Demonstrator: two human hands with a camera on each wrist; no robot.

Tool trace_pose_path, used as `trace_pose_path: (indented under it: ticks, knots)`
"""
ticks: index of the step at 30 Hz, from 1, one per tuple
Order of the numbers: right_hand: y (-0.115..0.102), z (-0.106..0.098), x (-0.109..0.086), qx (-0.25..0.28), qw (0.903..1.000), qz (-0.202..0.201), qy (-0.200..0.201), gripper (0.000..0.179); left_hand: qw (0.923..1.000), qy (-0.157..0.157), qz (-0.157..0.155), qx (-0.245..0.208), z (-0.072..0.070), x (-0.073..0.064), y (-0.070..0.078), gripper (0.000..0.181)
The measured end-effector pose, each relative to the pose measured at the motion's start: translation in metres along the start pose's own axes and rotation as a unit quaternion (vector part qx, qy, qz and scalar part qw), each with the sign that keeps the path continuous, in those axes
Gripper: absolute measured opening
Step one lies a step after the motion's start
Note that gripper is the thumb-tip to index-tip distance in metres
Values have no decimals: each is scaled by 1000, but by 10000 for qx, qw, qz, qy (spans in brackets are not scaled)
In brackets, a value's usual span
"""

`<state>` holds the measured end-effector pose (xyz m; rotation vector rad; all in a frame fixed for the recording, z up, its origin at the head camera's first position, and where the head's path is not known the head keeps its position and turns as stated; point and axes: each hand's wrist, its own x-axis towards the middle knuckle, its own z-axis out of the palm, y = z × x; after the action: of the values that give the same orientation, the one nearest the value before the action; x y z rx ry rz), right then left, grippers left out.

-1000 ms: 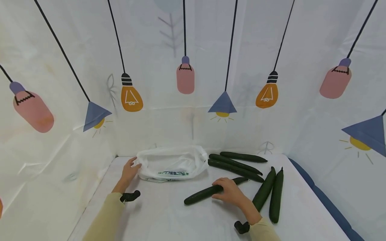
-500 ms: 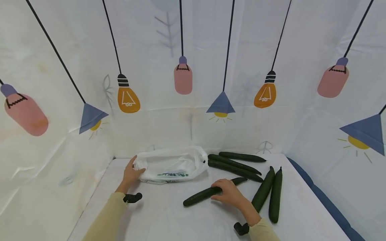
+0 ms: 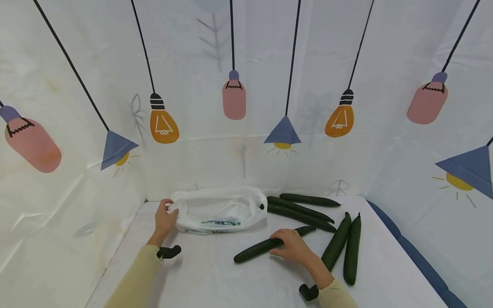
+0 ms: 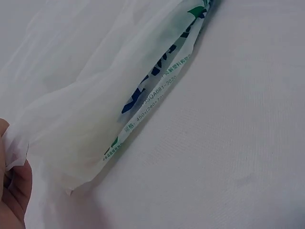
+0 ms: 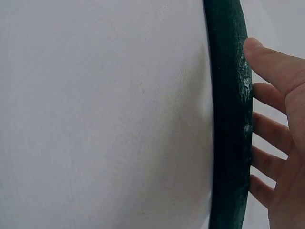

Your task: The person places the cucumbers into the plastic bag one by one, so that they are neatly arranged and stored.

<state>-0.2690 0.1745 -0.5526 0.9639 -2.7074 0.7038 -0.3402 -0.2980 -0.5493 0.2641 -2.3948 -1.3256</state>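
My left hand pinches the left edge of a white plastic bag, whose mouth gapes toward me at the back of the table. In the left wrist view, thin bag plastic with green and blue print runs into the fingers. My right hand grips a long dark green cucumber near its middle, which lies slantwise in front of the bag. From the right wrist, the thumb lies along one side of this cucumber and the fingers reach round behind it.
Several more cucumbers lie to the right: one at the back, two beside the bag, and two toward the right edge. One slim tip overlaps the bag's right rim. A white printed curtain rises behind the white table.
My left hand shifts slightly along the bag's left edge, its fingers moving over the plastic. The right hand and its cucumber stay in place. The head view has turned a little.
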Motion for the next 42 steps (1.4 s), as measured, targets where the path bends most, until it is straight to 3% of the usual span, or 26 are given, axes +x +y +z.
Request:
trace_pose_path:
  ticks: [6,13,17,25,38,42]
  knots:
    - [1,-1,1,-5,10000,-27,12,38,9994,105,216,236,1,-1,3,18]
    - [0,-3,1,14,10000,-29,-12,38,9928,-456,50,1106,5,0,8,41]
    - [1,0,1,39,10000,-33,-6,39,9856,-816,120,1477,7,1,10,70]
    - [3,4,-2,75,9999,-33,130,38,9820,-1086,392,1498,13,2,8,105]
    - [4,3,1,51,9998,-93,143,40,9787,-1160,797,1498,8,4,13,116]
    - [4,0,0,8,10000,-5,-98,41,9764,-1407,626,1517,7,4,14,118]
